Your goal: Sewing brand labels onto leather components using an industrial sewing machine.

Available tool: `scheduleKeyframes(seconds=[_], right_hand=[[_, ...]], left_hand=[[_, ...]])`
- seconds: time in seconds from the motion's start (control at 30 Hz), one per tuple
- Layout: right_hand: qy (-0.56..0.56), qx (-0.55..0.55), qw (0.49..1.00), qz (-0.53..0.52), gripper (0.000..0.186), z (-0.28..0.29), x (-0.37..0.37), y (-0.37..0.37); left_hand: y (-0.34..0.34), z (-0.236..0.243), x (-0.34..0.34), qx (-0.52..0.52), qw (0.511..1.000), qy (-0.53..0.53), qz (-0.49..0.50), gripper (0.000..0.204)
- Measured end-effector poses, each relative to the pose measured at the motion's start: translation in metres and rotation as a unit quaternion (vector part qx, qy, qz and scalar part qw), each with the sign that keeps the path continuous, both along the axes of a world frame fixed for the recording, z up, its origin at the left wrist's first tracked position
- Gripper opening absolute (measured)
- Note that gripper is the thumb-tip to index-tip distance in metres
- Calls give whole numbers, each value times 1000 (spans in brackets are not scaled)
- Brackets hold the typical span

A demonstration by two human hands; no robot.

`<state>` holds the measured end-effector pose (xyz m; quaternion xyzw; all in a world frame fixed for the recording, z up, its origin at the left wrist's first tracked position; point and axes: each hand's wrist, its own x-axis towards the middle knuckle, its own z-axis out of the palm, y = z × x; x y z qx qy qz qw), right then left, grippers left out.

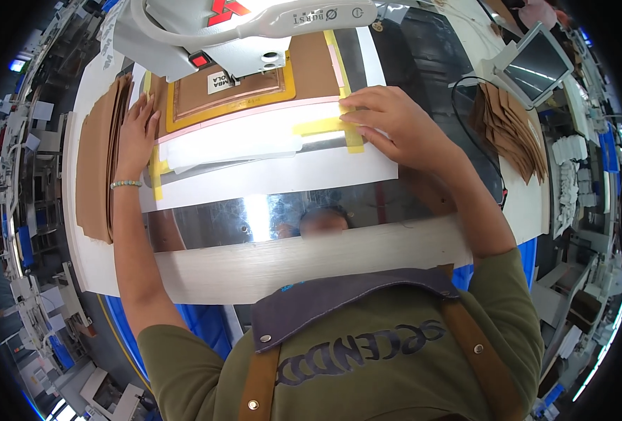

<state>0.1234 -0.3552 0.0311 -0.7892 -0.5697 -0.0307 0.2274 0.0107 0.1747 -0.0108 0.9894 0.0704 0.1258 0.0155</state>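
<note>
A brown panel [318, 70] lies on white sheets [374, 161], edged by a pink strip and yellow tape [318, 126]. A yellow frame [184, 116] with a small white label sits on it, partly under the grey-white machine head [170, 35], whose foot comes down near the label. My left hand [137, 135] rests at the panel's left edge, fingers extended. My right hand [388, 123] touches the right edge by the tape, fingers apart. A narrow white piece [226, 151] lies along the near side.
Brown sheets are stacked at left [93, 168] and right [507, 133]. A screen [535, 63] stands at back right, with a black cable [490, 165] below. A shiny metal plate [233, 228] borders the table's pale front edge [304, 263]. Other workstations line both sides.
</note>
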Motion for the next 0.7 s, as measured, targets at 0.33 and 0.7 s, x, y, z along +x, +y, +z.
scheduleKeyframes(seconds=[0.33, 0.7], right_hand=[[-39, -13, 995, -92, 64, -20, -58, 37], [-31, 17, 996, -79, 32, 0, -24, 40]], left_hand=[[-63, 3, 30, -4, 992, -51, -116, 40], [-152, 0, 73, -113, 987, -74, -89, 26]])
